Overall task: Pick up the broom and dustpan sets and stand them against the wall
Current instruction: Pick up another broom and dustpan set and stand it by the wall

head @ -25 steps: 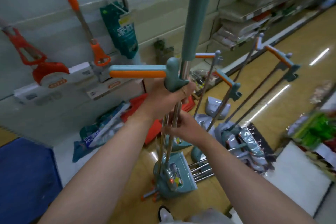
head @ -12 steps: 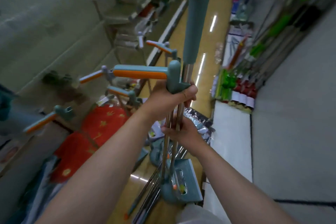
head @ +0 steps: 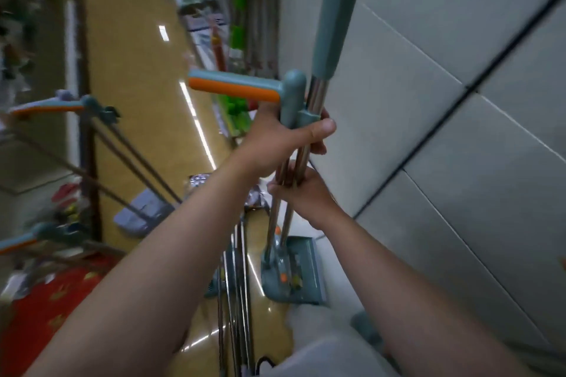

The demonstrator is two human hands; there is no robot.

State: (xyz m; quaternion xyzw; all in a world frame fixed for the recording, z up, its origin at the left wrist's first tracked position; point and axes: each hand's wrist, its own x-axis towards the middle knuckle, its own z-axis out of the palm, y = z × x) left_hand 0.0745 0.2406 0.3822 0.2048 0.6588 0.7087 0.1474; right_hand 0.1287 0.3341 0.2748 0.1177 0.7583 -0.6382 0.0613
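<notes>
I hold a teal and orange broom and dustpan set (head: 332,24) upright by its two metal poles. My left hand (head: 284,144) grips the poles just under the teal and orange side handle (head: 239,90). A little lower on the same poles sits my right hand (head: 301,193). The set's teal dustpan (head: 301,272) hangs low, close to the foot of the grey panelled wall (head: 444,101) on the right. More sets lie on the floor, their poles (head: 235,300) under my arms and their handles (head: 52,105) at the left.
A shiny yellow aisle floor (head: 137,70) runs away ahead. Green and red mops (head: 237,40) lean along the wall farther on. A red mat (head: 49,300) lies at lower left, a grey dustpan (head: 141,213) beside it. The left side is blurred shelving.
The view has swung to the right, from the shelves to the grey wall. The set in my hands has moved with it and now hangs near the wall. My grip is unchanged.
</notes>
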